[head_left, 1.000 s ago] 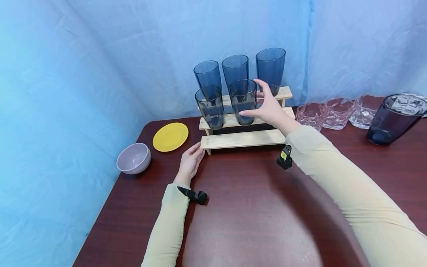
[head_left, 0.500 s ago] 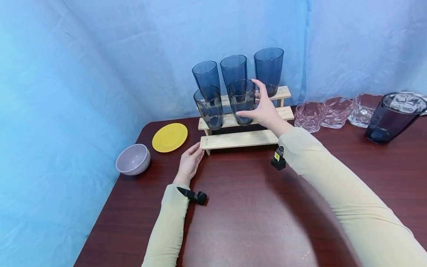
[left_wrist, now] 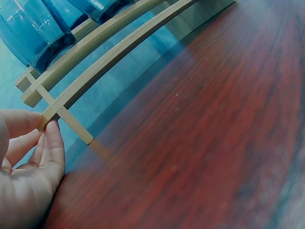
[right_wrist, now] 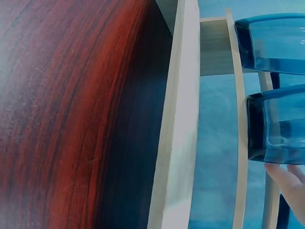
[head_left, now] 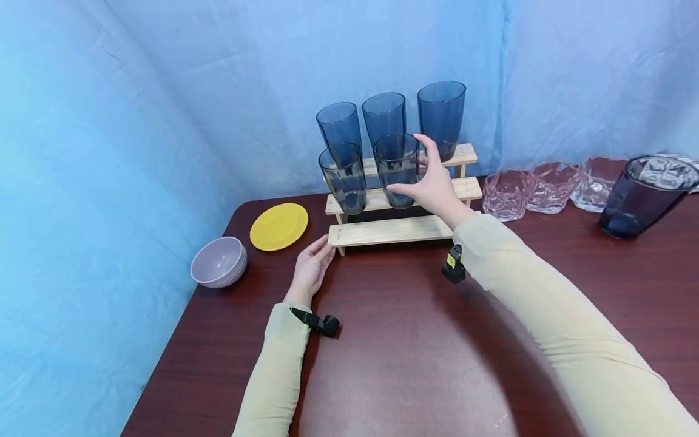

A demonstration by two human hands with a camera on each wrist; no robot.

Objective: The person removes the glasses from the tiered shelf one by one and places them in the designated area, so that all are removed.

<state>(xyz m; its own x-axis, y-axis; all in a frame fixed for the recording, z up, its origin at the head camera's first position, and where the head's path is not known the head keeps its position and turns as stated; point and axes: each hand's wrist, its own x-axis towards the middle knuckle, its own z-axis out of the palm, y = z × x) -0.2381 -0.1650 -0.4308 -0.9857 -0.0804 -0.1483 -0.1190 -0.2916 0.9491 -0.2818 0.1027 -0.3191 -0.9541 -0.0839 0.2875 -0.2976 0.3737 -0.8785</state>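
Observation:
A wooden stepped rack [head_left: 390, 231] has three tiers. My left hand [head_left: 313, 265] pinches the left end of its lowest tier; in the left wrist view the thumb and fingers [left_wrist: 55, 143] meet at that corner. On the middle tier, my right hand [head_left: 434, 184] holds a dark blue-grey glass [head_left: 395, 167] from its right side, thumb in front. Another such glass [head_left: 345, 182] stands to its left. Three more, a left one [head_left: 340, 124], a middle one [head_left: 384, 115] and a right one [head_left: 441, 115], are on the top tier. In the right wrist view, the held glass [right_wrist: 281, 126] shows its base at the tier.
A yellow plate [head_left: 278, 226] and a lilac bowl [head_left: 219, 262] lie left of the rack. To the right are pink glasses [head_left: 551, 191], a clear glass [head_left: 592, 191] and a dark glass [head_left: 628, 206]. A blue curtain [head_left: 262, 91] hangs behind the table [head_left: 393, 340].
My right forearm has swung a little to the left, while the hand stays at the same glass. The left hand keeps its place on the rack, and the glasses look unmoved.

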